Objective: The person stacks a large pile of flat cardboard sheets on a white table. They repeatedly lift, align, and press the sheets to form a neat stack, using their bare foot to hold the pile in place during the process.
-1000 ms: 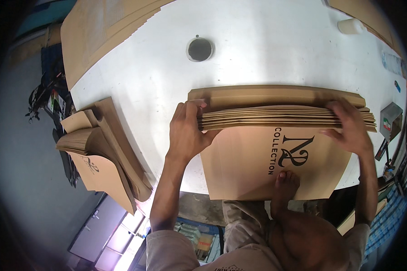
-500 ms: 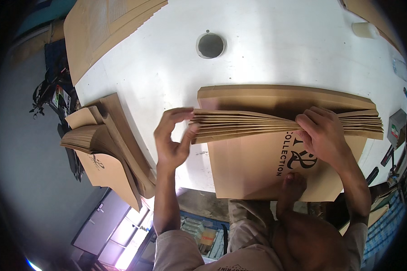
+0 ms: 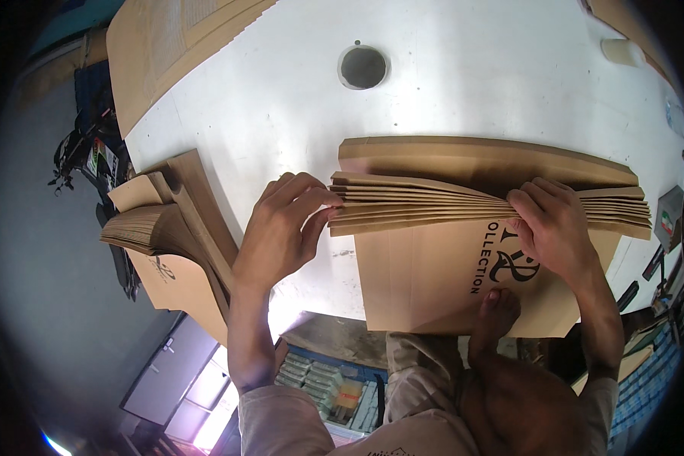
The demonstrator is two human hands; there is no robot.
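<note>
A stack of brown paper bags (image 3: pixel 425 204) lies in front of me, its folded ends fanned into several layers. My right hand (image 3: pixel 552 226) is closed round these layers right of their middle, pressing them together. At their left end, my left hand (image 3: pixel 280 228) has its thumb and index finger brought together at the layer edges, the other fingers curled. Below the layers, the flat front of a bag (image 3: pixel 403 281) with dark print spreads toward me. Behind them rises a folded brown paper edge (image 3: pixel 479 156). A bare foot (image 3: pixel 500 310) rests on the printed front.
The white table (image 3: pixel 281 99) has a round hole (image 3: pixel 363 67) toward the back. More brown bags (image 3: pixel 148 228) lie bent over its left edge. Large brown sheets (image 3: pixel 159 61) lie far left. A whitish cylinder (image 3: pixel 622 52) is at the far right, with a grey box (image 3: pixel 667 213) nearer.
My left hand has turned and its thumb and fingers have closed in at the left ends of the layers. My right hand keeps its grip on the stack.
</note>
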